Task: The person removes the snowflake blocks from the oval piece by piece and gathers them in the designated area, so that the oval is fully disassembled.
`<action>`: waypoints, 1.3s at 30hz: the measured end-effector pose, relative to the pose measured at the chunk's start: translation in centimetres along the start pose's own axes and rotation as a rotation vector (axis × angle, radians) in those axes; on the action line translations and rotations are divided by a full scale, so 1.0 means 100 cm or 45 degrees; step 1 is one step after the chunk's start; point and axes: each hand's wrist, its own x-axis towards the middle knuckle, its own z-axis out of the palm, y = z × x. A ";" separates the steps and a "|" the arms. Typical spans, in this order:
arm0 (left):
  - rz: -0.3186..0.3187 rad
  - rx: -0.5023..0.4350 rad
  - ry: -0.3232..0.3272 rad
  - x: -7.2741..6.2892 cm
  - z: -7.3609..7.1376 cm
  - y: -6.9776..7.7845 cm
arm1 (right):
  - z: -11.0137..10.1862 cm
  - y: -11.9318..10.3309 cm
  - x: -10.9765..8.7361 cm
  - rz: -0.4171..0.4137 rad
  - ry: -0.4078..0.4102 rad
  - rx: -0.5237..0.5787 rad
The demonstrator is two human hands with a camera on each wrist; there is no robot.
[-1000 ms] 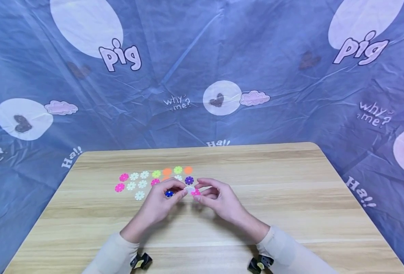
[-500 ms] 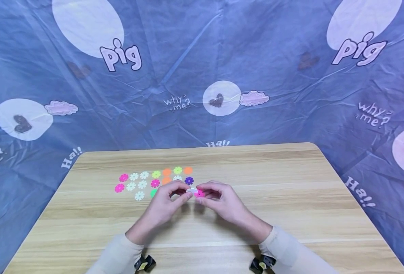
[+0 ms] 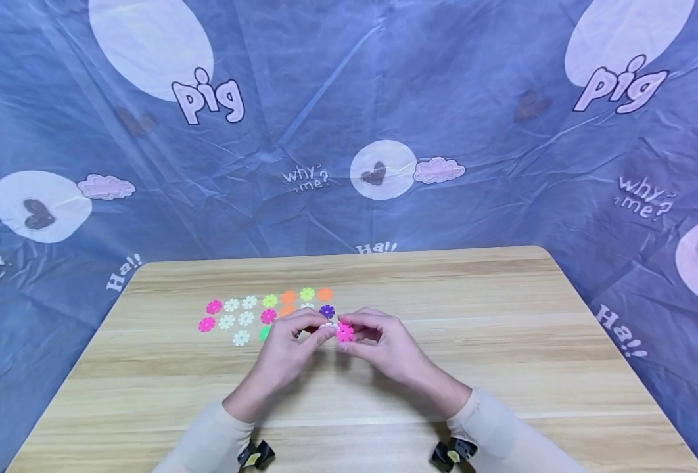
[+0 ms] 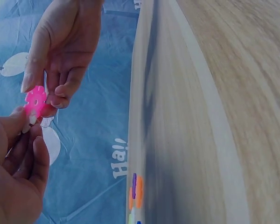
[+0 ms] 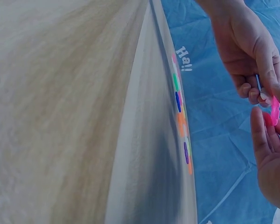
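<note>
My left hand (image 3: 290,343) pinches a white notched flower disc (image 3: 328,325), mostly covered by its fingers in the head view. Beside it, my right hand (image 3: 387,341) holds a pink notched flower disc (image 3: 345,332) between thumb and fingers. The two discs meet edge to edge above the table; whether their slots are interlocked I cannot tell. In the left wrist view the pink disc (image 4: 36,101) shows its face and centre hole, with a sliver of the white disc (image 4: 32,119) below. From the right wrist the pink disc (image 5: 275,111) appears edge-on.
Loose flower discs lie in rough rows behind and left of the hands: pink (image 3: 206,324), white (image 3: 241,337), yellow-green (image 3: 307,293), orange (image 3: 325,294) and purple (image 3: 326,311). A green disc (image 3: 263,334) is partly hidden by the left hand. Printed blue cloth (image 3: 337,217) hangs behind the wooden table (image 3: 503,394).
The hands have drawn closer, bringing the white and pink discs together. The pink disc has turned to show its face toward the head camera. The left hand has shifted slightly right.
</note>
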 end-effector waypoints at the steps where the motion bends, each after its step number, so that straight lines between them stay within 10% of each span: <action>1: 0.007 0.004 0.009 0.000 0.000 0.000 | 0.000 0.000 0.000 0.007 0.001 0.010; 29: 0.156 0.481 0.142 0.004 0.022 0.005 | 0.001 0.001 0.002 0.145 0.092 0.057; 39: 0.015 0.396 0.151 0.005 0.021 0.000 | -0.003 0.003 0.002 0.141 0.134 0.033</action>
